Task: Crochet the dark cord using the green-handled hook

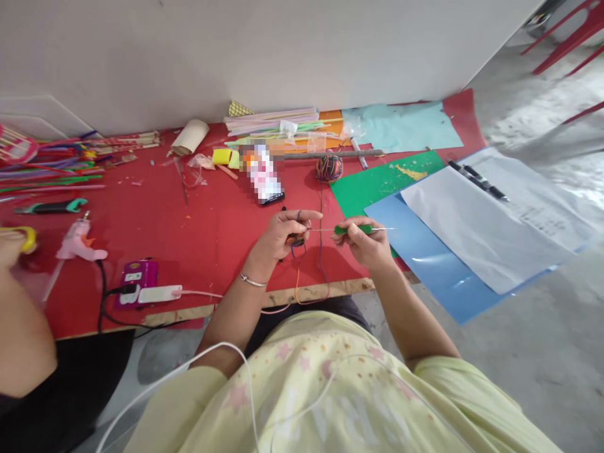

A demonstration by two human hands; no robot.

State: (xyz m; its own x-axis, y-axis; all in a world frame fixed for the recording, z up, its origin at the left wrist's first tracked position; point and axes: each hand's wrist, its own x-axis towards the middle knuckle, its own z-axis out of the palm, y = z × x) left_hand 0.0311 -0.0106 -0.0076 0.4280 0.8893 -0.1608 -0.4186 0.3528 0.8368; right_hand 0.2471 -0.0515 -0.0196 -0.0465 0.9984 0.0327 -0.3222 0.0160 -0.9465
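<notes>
Over the table's near edge, the left hand, index finger extended, pinches a small yarn piece; the right hand's fingers grasp a green-handled hook pointing leftward. A yarn ball lies toward the far edge.

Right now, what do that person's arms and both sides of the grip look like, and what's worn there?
The left sleeve and right sleeve are short and pale yellow, leaving the forearms bare. A silver-coloured bangle rings the left wrist; the right shows none. The left grip and right grip wear no gloves. A white cable loops in front of the left arm.
</notes>
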